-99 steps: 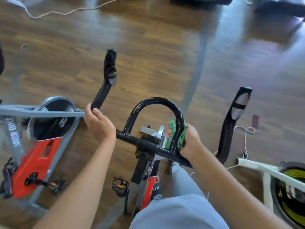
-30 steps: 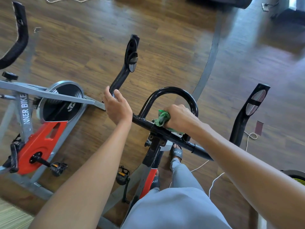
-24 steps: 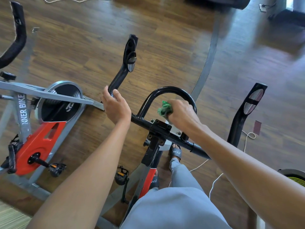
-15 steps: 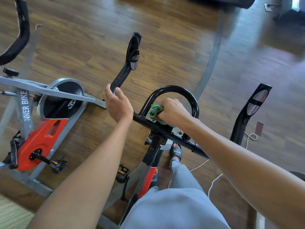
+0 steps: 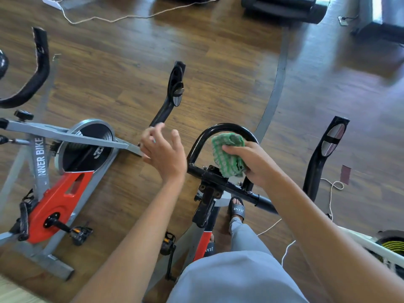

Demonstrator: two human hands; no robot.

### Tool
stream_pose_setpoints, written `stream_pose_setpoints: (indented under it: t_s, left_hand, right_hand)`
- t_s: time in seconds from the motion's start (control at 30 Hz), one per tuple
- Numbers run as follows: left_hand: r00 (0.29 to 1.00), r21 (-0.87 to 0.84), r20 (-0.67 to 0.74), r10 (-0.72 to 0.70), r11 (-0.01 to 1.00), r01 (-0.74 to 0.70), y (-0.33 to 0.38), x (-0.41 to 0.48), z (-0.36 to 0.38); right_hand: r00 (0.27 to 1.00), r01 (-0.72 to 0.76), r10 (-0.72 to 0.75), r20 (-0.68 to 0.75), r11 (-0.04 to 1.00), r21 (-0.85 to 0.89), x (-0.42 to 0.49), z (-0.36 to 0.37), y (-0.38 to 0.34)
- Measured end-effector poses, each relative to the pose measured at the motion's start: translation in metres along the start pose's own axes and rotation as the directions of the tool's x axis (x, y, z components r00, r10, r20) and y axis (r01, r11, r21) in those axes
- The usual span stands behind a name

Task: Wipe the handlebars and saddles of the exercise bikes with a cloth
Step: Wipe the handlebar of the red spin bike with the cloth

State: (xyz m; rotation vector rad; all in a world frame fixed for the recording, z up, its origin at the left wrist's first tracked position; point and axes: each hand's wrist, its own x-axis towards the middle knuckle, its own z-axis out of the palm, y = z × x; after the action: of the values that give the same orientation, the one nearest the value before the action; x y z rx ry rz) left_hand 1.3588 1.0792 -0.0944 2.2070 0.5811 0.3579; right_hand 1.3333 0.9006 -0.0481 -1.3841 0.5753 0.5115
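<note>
Since half a second ago my left hand has let go of the left horn of the handlebar and now floats just off it, fingers spread and slack, holding nothing. My right hand has lifted the green cloth off the crossbar; it now sits bunched in my curled fingers and thumb, inside the handlebar's centre loop, near the loop's top curve.

I take the handlebar as my landmark. Its crossbar runs on a slant from upper left to lower right, passing directly under the cloth and then beneath my right forearm. The left horn rises away from the crossbar's left end, beyond my left fingertips; the right horn stands well out past my right wrist. My right hand, with the cloth, is nearer the loop and crossbar; my left is nearer the left horn.

I judge the loop is the part being wiped now, so the next stroke should follow its curve. I see no saddle from here. Another bike stands to the left of the handlebar.
</note>
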Motion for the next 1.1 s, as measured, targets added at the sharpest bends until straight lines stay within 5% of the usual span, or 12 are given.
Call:
stream_pose_setpoints:
  t_s: [0.1,0.23,0.47,0.6,0.67,0.73,0.83,0.93,1.0,1.1]
  left_hand:
    - [0.961,-0.281,0.265,0.084,0.960,-0.006,0.030,-0.038,-0.019]
    - [0.766,-0.420,0.642,0.034,0.851,0.314,0.050,-0.065,-0.036]
    - [0.693,-0.502,0.715,-0.091,0.624,0.599,0.038,-0.067,-0.049]
    - [0.559,-0.481,0.829,-0.030,0.472,0.739,0.029,-0.068,-0.064]
    - [0.522,-0.466,0.852,-0.045,0.390,0.794,0.027,-0.070,-0.070]
    - [0.576,-0.534,0.809,-0.114,0.263,0.803,0.018,-0.068,-0.071]
    - [0.707,-0.690,0.624,-0.334,0.190,0.699,-0.005,-0.057,-0.076]
    - [0.624,-0.632,0.413,-0.663,0.286,0.721,-0.022,-0.046,-0.070]
    - [0.582,-0.551,0.439,-0.685,0.307,0.776,-0.025,-0.040,-0.057]
    - [0.549,-0.557,0.601,-0.580,0.189,0.809,-0.016,-0.031,-0.031]
  right_hand:
    - [0.999,-0.005,-0.004,0.032,0.962,0.273,-0.021,-0.007,0.003]
    - [0.996,0.063,-0.079,0.037,0.944,0.325,-0.040,-0.001,0.011]
    - [0.986,0.109,-0.136,0.098,0.965,0.240,-0.056,0.004,0.023]
    - [0.981,0.116,-0.147,0.127,0.967,0.227,-0.054,0.017,0.022]
    - [0.970,0.107,-0.135,0.202,0.984,0.143,-0.051,0.027,0.019]
    - [0.957,0.174,-0.145,0.251,0.980,-0.097,-0.045,0.038,0.014]
    - [0.938,0.347,-0.297,0.180,0.781,-0.519,-0.016,0.049,-0.004]
    - [0.838,0.435,-0.535,0.107,0.536,-0.723,0.031,0.051,-0.028]
    - [0.797,0.371,-0.591,0.125,0.315,-0.874,0.064,0.048,-0.041]
    - [0.862,0.212,-0.491,0.128,0.120,-0.970,0.096,0.035,-0.051]
